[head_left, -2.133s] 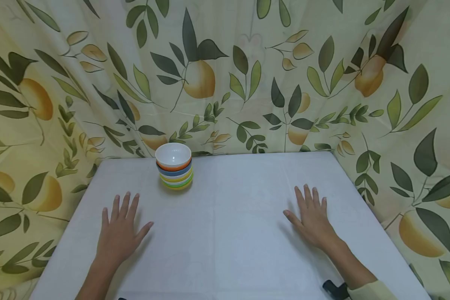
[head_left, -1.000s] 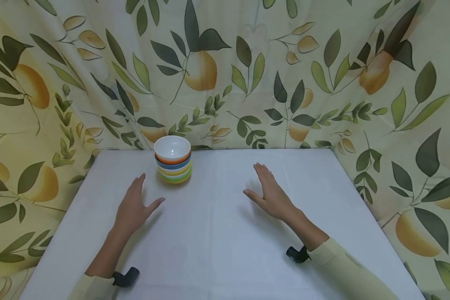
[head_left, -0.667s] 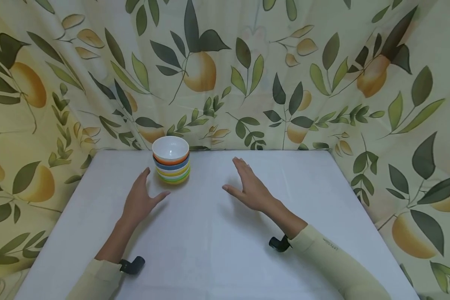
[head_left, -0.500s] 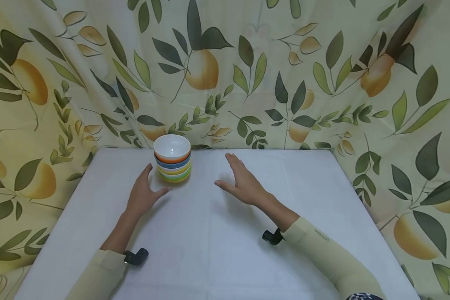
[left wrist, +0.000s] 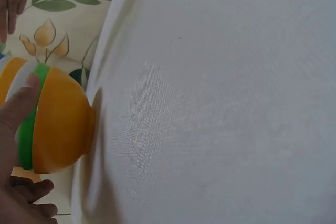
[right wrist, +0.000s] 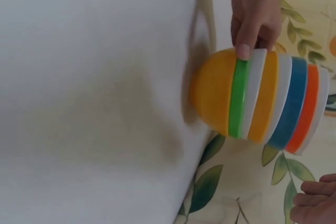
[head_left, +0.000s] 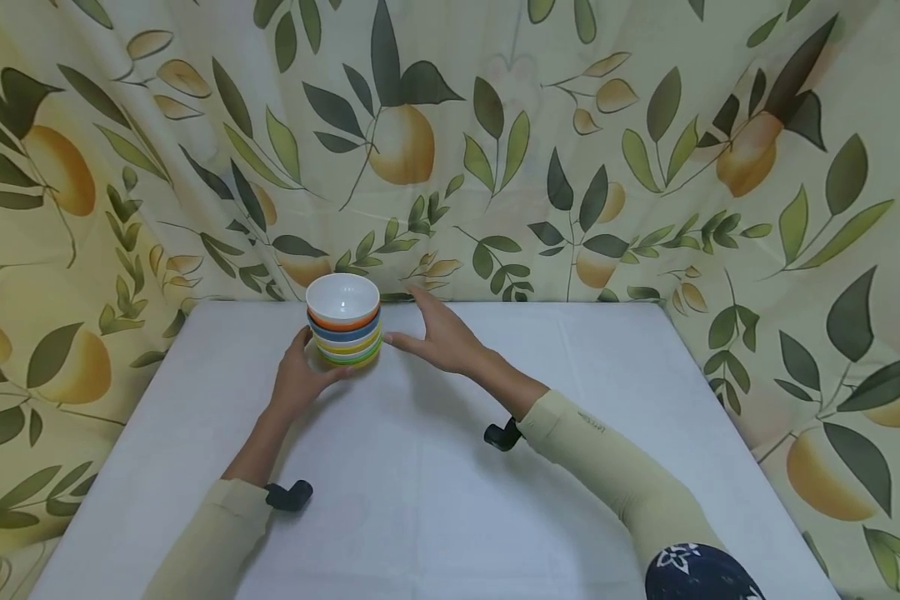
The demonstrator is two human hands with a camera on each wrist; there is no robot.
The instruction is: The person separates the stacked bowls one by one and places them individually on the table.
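Observation:
Toward the back left of the table stands a stack of nested bowls (head_left: 347,340). A white-lined orange bowl tops it, with blue, yellow and green ones below. In the left wrist view the lowest bowl (left wrist: 64,121) is yellow-orange and rests on the cloth. My left hand (head_left: 297,377) grips the stack low on its left, the thumb on the green band in both wrist views. On the other side my right hand (head_left: 446,337) is held beside the stack, fingers straight and thumb spread, the thumb tip close to the bowls; the right wrist view shows its fingers (right wrist: 316,200) apart from them.
A white cloth covers the table (head_left: 435,500). Behind it and at both sides hangs a curtain (head_left: 495,150) printed with fruit and leaves. Black cameras (head_left: 502,435) sit on both wrists.
Both hands have moved forward and inward from wide apart on the table to either side of the stack. The left hand has taken hold of it; the bowls stay in place.

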